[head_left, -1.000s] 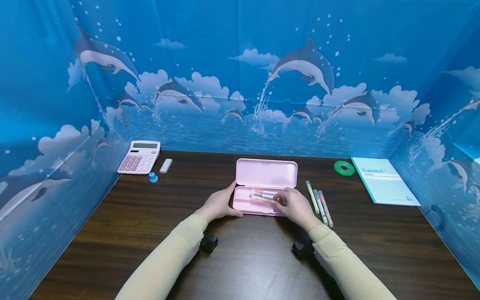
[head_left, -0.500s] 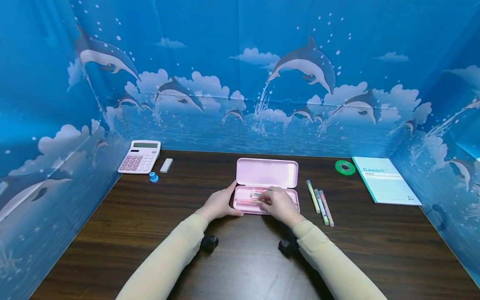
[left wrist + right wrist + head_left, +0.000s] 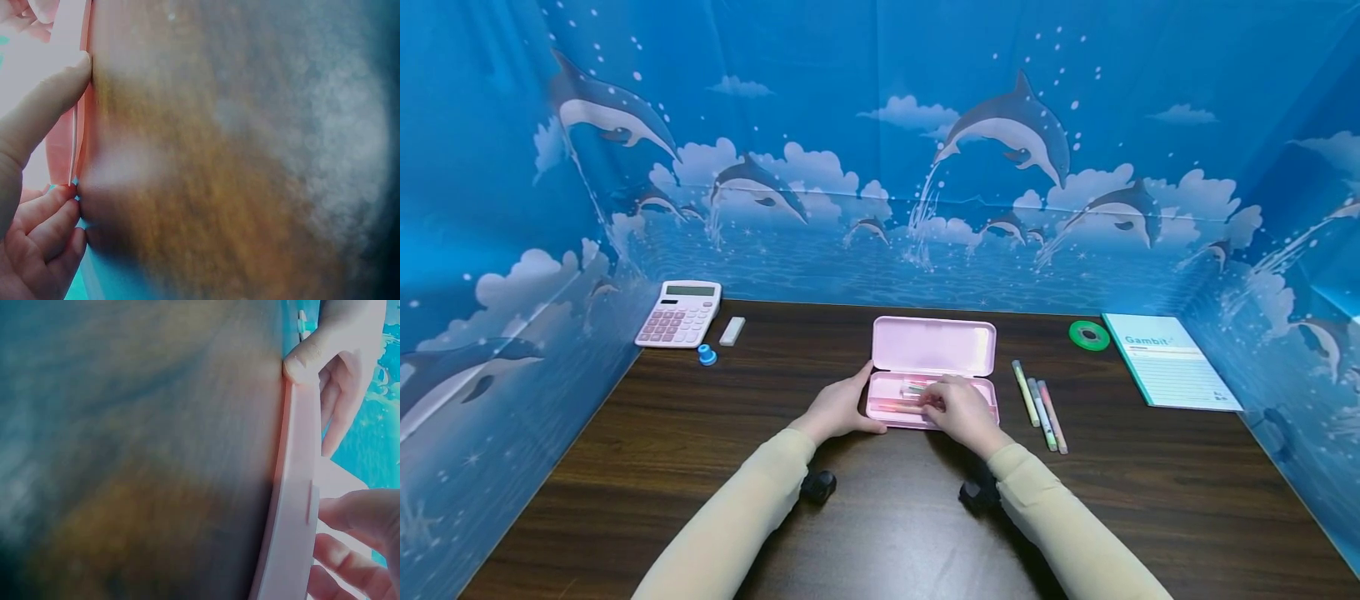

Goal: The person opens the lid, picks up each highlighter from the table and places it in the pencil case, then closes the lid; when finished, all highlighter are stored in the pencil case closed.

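Note:
An open pink pencil case (image 3: 934,346) lies at the middle of the table, its lid tipped back. My left hand (image 3: 841,408) holds the case's left end, thumb at the front corner and fingers farther back; the left wrist view shows the thumb (image 3: 69,78) on the pink wall. Inside the tray, my right hand (image 3: 964,412) pinches an orange-pink pen (image 3: 898,407) that lies along the front side. Several other pens (image 3: 913,389) lie behind it, partly covered by the right fingers. In the right wrist view, the right fingers (image 3: 353,562) reach over the front wall; the pen is hidden there.
Three markers (image 3: 1039,408) lie right of the case. Farther right are a green tape roll (image 3: 1089,335) and a notepad (image 3: 1172,362). At the back left sit a calculator (image 3: 679,315), a white eraser (image 3: 732,331) and a small blue object (image 3: 707,355).
My right hand has moved left over the tray with the pen, which now lies lower, along the front side. The left hand has stayed on the case's left end.

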`<state>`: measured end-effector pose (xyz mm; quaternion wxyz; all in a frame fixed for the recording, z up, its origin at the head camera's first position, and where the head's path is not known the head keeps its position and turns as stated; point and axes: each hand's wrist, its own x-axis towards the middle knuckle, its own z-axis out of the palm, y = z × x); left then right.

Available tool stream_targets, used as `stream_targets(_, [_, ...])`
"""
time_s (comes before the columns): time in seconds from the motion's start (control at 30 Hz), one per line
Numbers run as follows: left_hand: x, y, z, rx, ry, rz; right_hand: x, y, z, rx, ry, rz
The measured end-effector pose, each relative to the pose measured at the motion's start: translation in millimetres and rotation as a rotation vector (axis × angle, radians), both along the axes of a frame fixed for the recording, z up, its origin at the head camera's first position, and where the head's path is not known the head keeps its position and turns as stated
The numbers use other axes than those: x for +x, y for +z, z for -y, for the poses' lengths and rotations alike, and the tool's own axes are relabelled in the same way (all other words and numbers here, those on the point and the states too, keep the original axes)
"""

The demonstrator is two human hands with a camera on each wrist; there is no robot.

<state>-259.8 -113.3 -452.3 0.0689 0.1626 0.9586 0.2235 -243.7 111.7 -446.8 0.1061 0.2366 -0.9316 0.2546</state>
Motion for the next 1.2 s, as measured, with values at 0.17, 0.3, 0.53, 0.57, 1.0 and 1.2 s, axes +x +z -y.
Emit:
stream_targets(0.17, [0.5,0.0,-1,-0.009,0.004,0.0,1.4,1.8,-9,0.015,-0.045,-0.017])
stream_targets(0.3, [1.6,1.0,-1,-0.012,0.01,0.01,3.5,6.0,-18,0.005,-0.092,0.008])
stream_targets(0.53, [2.6,4.0,-2,-0.013,0.017,0.023,7.0,10.4,-41,-0.029,-0.132,0.017])
stream_targets(0.57, [2.6,4.3,-2,-0.013,0.014,0.021,7.4,10.1,-45,-0.033,-0.138,0.013])
stream_targets(1.0, [2.6,4.6,-1,-0.011,0.014,0.017,11.4,6.3,-90,-0.023,-0.263,0.083])
stream_targets(1.2, [1.7,4.6,-2,-0.02,0.006,0.016,15.3,5.1,-112,-0.02,-0.31,0.087])
